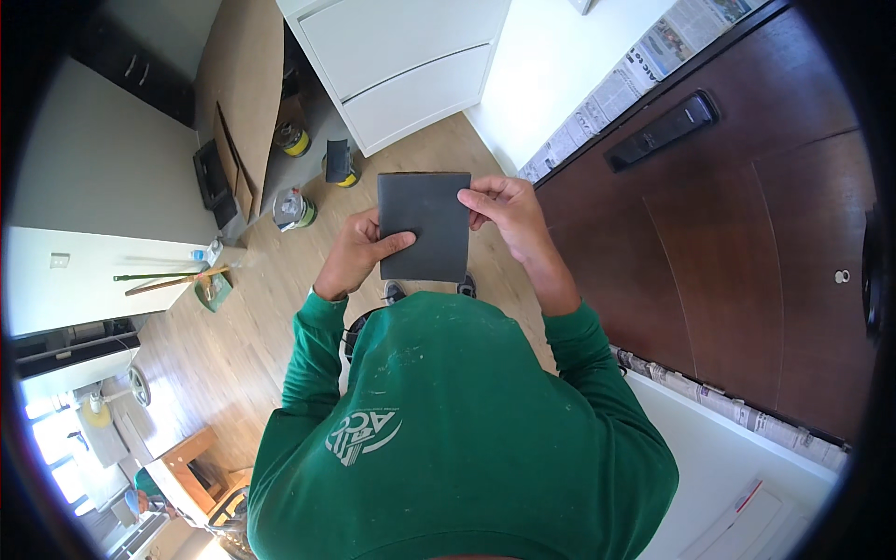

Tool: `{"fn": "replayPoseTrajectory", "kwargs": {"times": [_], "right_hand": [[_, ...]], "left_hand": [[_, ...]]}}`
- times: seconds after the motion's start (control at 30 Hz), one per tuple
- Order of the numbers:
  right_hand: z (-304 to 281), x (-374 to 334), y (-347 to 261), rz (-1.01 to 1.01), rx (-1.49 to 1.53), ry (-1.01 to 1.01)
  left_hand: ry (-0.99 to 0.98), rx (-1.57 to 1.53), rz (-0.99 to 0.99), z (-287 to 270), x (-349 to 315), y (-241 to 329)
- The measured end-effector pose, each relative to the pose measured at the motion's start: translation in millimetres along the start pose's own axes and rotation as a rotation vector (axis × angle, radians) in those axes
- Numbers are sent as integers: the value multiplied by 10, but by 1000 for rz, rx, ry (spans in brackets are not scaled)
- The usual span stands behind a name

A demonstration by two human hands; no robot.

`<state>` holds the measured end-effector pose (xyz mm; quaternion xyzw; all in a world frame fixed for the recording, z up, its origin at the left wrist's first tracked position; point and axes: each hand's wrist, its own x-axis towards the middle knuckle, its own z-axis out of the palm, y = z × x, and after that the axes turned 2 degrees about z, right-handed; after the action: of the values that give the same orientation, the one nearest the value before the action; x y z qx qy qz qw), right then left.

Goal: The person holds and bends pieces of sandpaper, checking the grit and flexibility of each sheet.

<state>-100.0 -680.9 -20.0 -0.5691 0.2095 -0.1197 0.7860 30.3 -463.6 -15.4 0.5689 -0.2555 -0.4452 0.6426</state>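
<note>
Both hands are holding the dark grey sheet (425, 219), likely sandpaper, up in the air in front of the torso, above the shoes (395, 292). Left hand (359, 252) is gripping the left edge, thumb lying across the face; right hand (509, 217) is pinching the upper right edge. Risk: if the hands are pulling unevenly, the sheet could crease or tear crooked; a loose right pinch could let that corner slip. No surface is supporting it. Wood-look floor (271, 345) is running below; paint-type cans (297, 209) are standing ahead-left, near a white drawer cabinet (401, 56). A green dustpan (215, 291) is lying further left. Newspaper strips (644, 79) are edging the brown door (719, 243) at right.
</note>
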Motion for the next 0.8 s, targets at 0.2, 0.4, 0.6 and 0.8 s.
{"fn": "replayPoseTrajectory", "kwargs": {"times": [0.2, 0.4, 0.6, 0.8], "right_hand": [[24, -18, 59, -91, -36, 15], [49, -39, 68, -124, -74, 21], [103, -44, 51, -54, -27, 12], [79, -146, -17, 219, -139, -211]], "left_hand": [[29, 89, 38, 62, -60, -15], [141, 9, 98, 82, -94, -173], [242, 153, 119, 49, -100, -255], [446, 210, 225, 84, -57, -207]]}}
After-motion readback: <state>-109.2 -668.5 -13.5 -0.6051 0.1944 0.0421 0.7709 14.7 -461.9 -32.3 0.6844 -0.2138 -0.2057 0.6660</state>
